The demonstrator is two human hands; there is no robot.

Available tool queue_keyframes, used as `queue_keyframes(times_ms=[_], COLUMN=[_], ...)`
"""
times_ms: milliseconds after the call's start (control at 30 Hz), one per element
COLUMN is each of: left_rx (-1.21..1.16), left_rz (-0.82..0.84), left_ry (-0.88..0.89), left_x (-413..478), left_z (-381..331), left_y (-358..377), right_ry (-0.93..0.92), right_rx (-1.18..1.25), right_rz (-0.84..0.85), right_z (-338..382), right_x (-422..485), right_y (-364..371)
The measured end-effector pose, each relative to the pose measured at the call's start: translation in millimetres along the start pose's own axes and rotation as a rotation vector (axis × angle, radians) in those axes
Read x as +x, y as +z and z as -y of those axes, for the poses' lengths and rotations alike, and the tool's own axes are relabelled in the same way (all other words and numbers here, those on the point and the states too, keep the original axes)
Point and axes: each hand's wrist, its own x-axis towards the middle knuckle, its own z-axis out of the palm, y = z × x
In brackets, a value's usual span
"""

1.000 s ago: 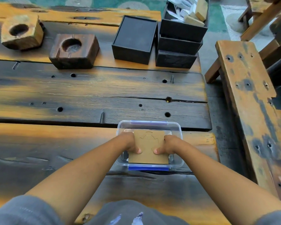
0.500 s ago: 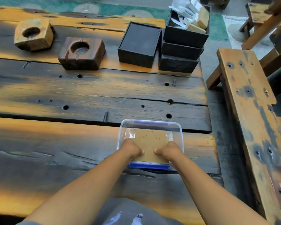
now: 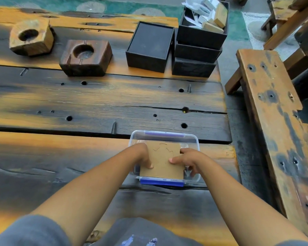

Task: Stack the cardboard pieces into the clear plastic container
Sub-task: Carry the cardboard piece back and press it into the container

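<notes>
A clear plastic container [image 3: 190, 139] with blue clips stands near the front right edge of the wooden table. A brown square cardboard piece [image 3: 163, 167] with cut lines in it lies over the container's opening. My left hand [image 3: 142, 154] grips the cardboard's left edge, thumb on top. On the right edge sits my right hand [image 3: 186, 159], thumb on top and fingers down inside the container. Whether more pieces lie under it is hidden.
Two wooden blocks with round hollows [image 3: 31, 39] [image 3: 85, 57] stand at the far left. A black box [image 3: 149, 47] and a stack of black boxes [image 3: 196, 50] holding small packets stand at the back. A wooden bench [image 3: 270, 107] runs along the right.
The cardboard has stayed between both hands over the container. My right thumb has shifted on the card's right edge. The camera view has moved a little.
</notes>
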Motion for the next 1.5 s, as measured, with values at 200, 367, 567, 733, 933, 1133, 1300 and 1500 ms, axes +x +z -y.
queue_keyframes(times_ms=[200,367,567,733,933,1133,1300,1500], left_rx=[0.005,-0.090,-0.053,-0.036,0.012,0.175,0.352,0.206], left_rz=[0.129,0.210,0.251,0.204,0.142,-0.110,-0.399,-0.808], left_ry=[-0.061,-0.030,-0.012,0.036,0.011,0.040,0.125,0.194], left_x=[13.6,18.2,23.7,27.3,34.1,35.1,26.5,-10.1], left_z=[-4.9,-3.9,-2.0,-9.8,-17.6,-20.5,-23.6,-13.1], left_y=[-12.8,-15.7,-15.9,-32.4,-34.1,-17.5,-2.1,42.4], right_ry=[0.065,0.057,0.056,0.054,0.116,0.016,-0.131,-0.354], right_rx=[-0.230,-0.235,-0.255,-0.261,-0.278,-0.472,-0.618,-0.567], right_rz=[0.044,0.124,0.151,0.147,0.191,-0.036,-0.357,-0.694], right_z=[11.4,12.3,8.7,27.2,38.8,29.4,26.1,1.5], right_x=[6.5,8.1,14.3,21.4,31.3,33.6,21.2,-12.7], right_y=[-0.9,-13.0,-13.3,-28.5,-35.1,-18.1,9.0,53.2])
